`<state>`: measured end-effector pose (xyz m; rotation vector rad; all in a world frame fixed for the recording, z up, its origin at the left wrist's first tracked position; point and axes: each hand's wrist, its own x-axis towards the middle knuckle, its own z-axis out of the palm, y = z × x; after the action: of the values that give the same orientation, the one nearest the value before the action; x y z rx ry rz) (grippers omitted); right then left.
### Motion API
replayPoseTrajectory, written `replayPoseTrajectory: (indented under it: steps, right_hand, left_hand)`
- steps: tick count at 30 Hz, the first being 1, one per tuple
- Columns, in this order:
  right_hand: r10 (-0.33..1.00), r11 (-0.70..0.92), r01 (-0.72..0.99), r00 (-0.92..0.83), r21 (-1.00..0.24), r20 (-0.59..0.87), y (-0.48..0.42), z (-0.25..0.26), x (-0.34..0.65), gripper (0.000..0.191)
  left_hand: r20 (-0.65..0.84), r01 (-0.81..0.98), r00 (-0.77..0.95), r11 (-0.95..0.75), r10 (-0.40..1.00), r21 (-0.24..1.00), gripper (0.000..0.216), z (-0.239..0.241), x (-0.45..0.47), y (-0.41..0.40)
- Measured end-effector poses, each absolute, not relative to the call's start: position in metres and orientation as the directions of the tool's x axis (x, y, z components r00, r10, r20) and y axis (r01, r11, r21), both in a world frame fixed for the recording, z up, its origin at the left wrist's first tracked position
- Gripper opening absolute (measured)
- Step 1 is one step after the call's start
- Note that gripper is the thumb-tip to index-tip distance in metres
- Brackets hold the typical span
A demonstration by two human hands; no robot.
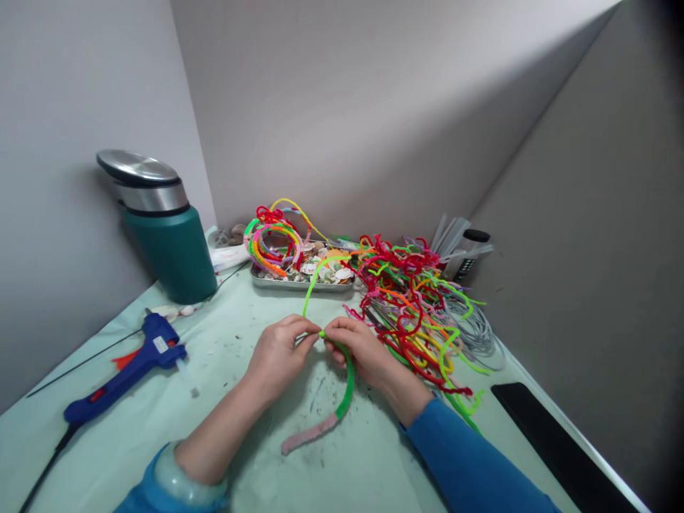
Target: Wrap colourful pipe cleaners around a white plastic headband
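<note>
Both my hands meet above the middle of the table, fingers closed. The thumb and fingertips of my left hand [283,350] pinch a lime-green pipe cleaner [310,286], whose loose end arcs up and away behind the hand. Beside it, my right hand [363,350] grips a curved band wrapped in pipe cleaner [349,385]. The band is green near the hand and dusty pink at its far end, which hangs toward me. Lime-green turns show between the two sets of fingertips. A short dark, thin piece also shows at the left fingertips; its ends are hidden.
A metal tray [299,286] holds shells and colourful wrapped rings [275,246]. Tangled pipe cleaners [406,285] and coiled grey wire [475,331] lie right. A blue glue gun [125,377] and green bottle [174,249] stand left. A black strip [556,434] lies along the right edge.
</note>
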<state>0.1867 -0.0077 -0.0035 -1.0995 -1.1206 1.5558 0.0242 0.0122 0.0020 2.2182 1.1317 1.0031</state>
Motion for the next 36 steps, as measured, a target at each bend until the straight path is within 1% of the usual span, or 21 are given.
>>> replayPoseTrajectory:
  steps: [3,6,11,24,26,27,28,30,31,33,36]
  right_hand:
    - [0.952,-0.24,-0.241,-0.248,-0.94,-0.179,-0.008,-0.003,0.188,0.013]
    - [0.942,-0.273,-0.276,-0.271,-0.921,-0.198,-0.008,-0.002,0.189,0.012]
    - [0.936,-0.296,-0.28,-0.274,-0.913,-0.219,-0.009,-0.001,0.189,0.011]
    - [0.925,-0.307,-0.279,-0.312,-0.91,-0.217,-0.008,-0.002,0.188,0.011]
    - [0.941,-0.261,-0.221,-0.276,-0.94,-0.196,-0.008,-0.003,0.186,0.01]
    - [0.959,-0.206,-0.161,-0.229,-0.965,-0.166,-0.008,-0.003,0.184,0.01]
    - [0.98,-0.125,-0.078,-0.165,-0.989,-0.111,-0.008,-0.004,0.183,0.01]
    - [0.997,0.073,0.141,-0.037,-0.987,0.068,-0.009,-0.006,0.18,0.009]
    - [0.986,0.163,0.256,-0.005,-0.953,0.167,-0.009,-0.006,0.18,0.008]
    - [0.948,0.293,0.434,-0.018,-0.852,0.318,-0.011,-0.006,0.179,0.005]
    - [0.905,0.393,0.566,-0.095,-0.725,0.416,-0.014,-0.005,0.179,0.005]
  left_hand:
    - [0.393,0.494,0.393,-0.551,0.831,0.672,0.017,0.003,0.024,0.012]
    - [0.39,0.496,0.396,-0.551,0.831,0.671,0.017,0.004,0.024,0.011]
    - [0.397,0.498,0.405,-0.563,0.824,0.659,0.016,0.003,0.024,0.011]
    - [0.4,0.517,0.394,-0.56,0.827,0.648,0.019,0.002,0.025,0.01]
    - [0.393,0.533,0.374,-0.542,0.84,0.65,0.019,0.001,0.025,0.01]
    - [0.387,0.544,0.359,-0.527,0.849,0.653,0.019,0.001,0.025,0.01]
    - [0.378,0.554,0.344,-0.51,0.86,0.658,0.019,0.001,0.025,0.011]
    - [0.354,0.572,0.315,-0.474,0.881,0.67,0.018,0.0,0.024,0.012]
    - [0.34,0.579,0.304,-0.456,0.89,0.676,0.018,0.0,0.024,0.013]
    - [0.315,0.589,0.295,-0.431,0.902,0.684,0.018,-0.001,0.025,0.013]
    - [0.288,0.599,0.298,-0.413,0.91,0.686,0.019,-0.002,0.026,0.013]
